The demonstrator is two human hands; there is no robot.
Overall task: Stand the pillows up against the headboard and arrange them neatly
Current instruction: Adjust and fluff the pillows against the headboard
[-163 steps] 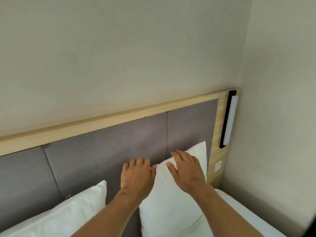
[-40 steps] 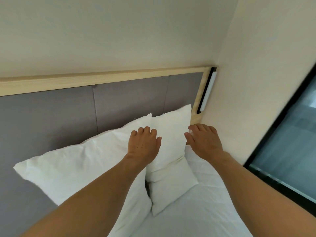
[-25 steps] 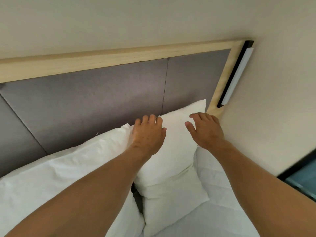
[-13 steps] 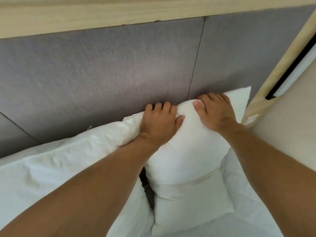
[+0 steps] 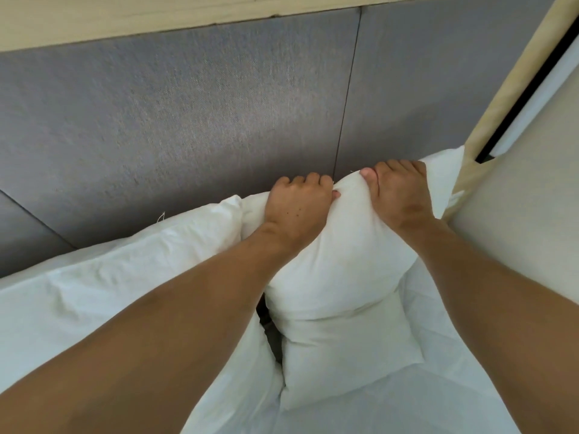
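Two white pillows lean on the grey padded headboard [image 5: 188,114]. The right pillow [image 5: 341,277] stands upright near the bed's right corner, bulging in the middle and creased lower down. My left hand [image 5: 297,208] grips its top edge on the left, fingers curled over the top. My right hand [image 5: 401,192] grips the same top edge further right, thumb pressed into the fabric. The left pillow [image 5: 109,292] lies slanted against the headboard, its corner touching the right pillow; my left forearm crosses over it.
A light wooden rail [image 5: 156,17] caps the headboard, and a wooden post [image 5: 488,117] with a black-and-white wall lamp [image 5: 532,76] frames its right end. A cream side wall [image 5: 532,230] stands close on the right. The white quilted sheet [image 5: 407,402] covers the mattress below.
Both hands went from resting flat on the right pillow's top to closing on its top edge and bunching the fabric. My view has moved closer to the headboard.
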